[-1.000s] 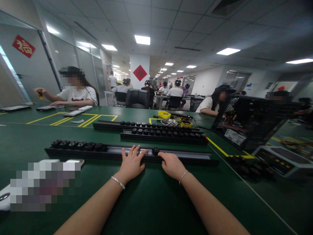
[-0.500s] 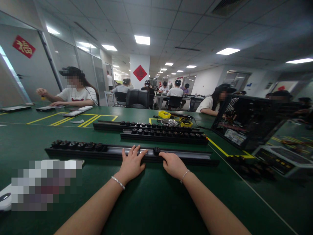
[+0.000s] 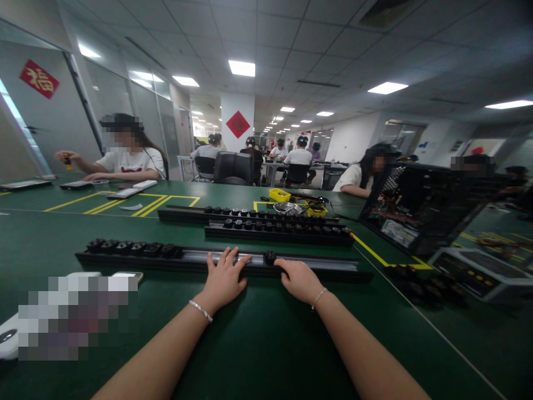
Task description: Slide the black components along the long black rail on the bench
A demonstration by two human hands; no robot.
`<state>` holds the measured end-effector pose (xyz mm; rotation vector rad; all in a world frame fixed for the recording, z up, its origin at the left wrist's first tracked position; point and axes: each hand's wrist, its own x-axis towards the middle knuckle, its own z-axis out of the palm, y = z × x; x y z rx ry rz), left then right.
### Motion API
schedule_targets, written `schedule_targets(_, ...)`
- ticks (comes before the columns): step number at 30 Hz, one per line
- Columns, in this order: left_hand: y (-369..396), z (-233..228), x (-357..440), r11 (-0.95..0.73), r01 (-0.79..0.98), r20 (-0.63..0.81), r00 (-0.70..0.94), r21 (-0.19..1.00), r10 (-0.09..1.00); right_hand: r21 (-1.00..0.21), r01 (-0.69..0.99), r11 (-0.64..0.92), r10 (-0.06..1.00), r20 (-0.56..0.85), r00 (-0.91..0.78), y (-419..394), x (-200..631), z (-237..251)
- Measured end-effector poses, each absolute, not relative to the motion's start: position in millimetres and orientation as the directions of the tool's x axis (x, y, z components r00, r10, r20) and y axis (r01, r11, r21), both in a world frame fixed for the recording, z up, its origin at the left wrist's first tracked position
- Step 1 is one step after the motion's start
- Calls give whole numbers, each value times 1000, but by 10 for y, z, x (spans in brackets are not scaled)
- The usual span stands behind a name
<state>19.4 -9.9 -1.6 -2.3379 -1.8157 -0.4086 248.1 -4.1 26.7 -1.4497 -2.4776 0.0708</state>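
A long black track [image 3: 328, 268] with a shiny grey inner strip lies across the table in front of me. My left hand [image 3: 226, 280] rests on it, fingers spread, pressing the middle of the rail. Just right of there, my right hand [image 3: 300, 283] has its fingers curled at a small black socket module [image 3: 270, 257] seated in the track. The index fingertip meets the module's right side; my thumb's contact is hidden. Several similar black modules [image 3: 125, 248] sit in a row at the track's left end.
Behind lie two more black tracks [image 3: 278, 235] filled with modules. Yellow bins [image 3: 280, 195] and a metal dish [image 3: 287, 208] stand farther back. To the right are an open computer case [image 3: 410, 208] and a power supply unit [image 3: 485, 272]. A phone [image 3: 129, 280] lies left; co-workers sit across.
My right hand and the black socket module have shifted slightly right along the track. My left hand stays in place on the rail.
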Motion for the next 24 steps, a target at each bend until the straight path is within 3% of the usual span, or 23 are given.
schedule_targets(24,-102,-25,189,-252,967,323,228,34,919,-232,839,492,868,200,-454,-25,2605,294)
